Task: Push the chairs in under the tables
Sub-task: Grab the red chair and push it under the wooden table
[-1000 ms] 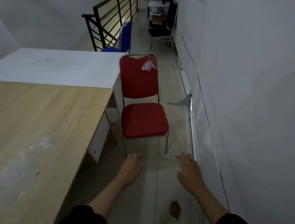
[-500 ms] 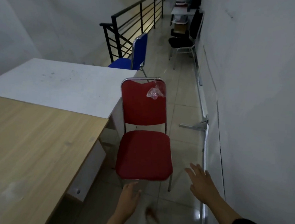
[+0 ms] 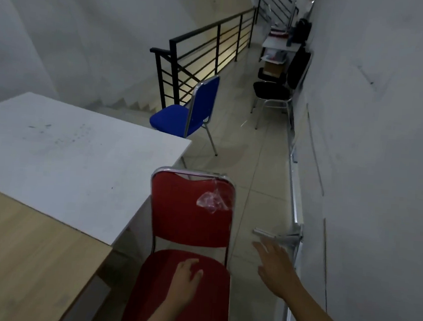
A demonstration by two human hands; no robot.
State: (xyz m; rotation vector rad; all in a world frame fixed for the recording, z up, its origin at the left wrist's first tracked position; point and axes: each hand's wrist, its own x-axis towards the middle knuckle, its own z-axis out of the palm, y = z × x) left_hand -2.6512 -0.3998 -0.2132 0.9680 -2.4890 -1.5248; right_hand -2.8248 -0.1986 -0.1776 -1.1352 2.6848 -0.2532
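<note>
Wood-grain rectangular table [image 3: 20, 259]: lower left corner of view, light brown top, bare, butted against the next table.
White rectangular table [image 3: 74, 159]: just behind the wooden one, top scuffed with dark marks, near corner just beside the red chair's backrest.
Black metal stair railing [image 3: 204, 48]: beyond the white table, horizontal bars, lit steps below.
Blue padded chair with chrome frame [image 3: 184, 112]: at the far edge of the white table, seat turned toward the railing, not tucked under.
Red padded chair with chrome frame [image 3: 189, 229]: centre foreground, standing in the aisle beside the two tables, backrest away from the camera, seat not under either table; crumpled clear plastic scrap [image 3: 211, 201] hanging from the top rail.
Left hand [image 3: 184, 279]: palm down over the red seat, fingers loosely curled, gripping nothing; contact with the cushion cannot be told.
Right hand [image 3: 275, 269]: open, fingers spread, held over the tiled floor between the red chair and the wall, holding nothing; dark sleeve at the forearm.
Black padded chairs [image 3: 271, 89]: far down the aisle, against the right wall.
Small white desk [image 3: 278, 42]: behind the black chairs, cluttered, items too small to tell.
White wall [image 3: 383, 148]: right side, metal strip along its base.
</note>
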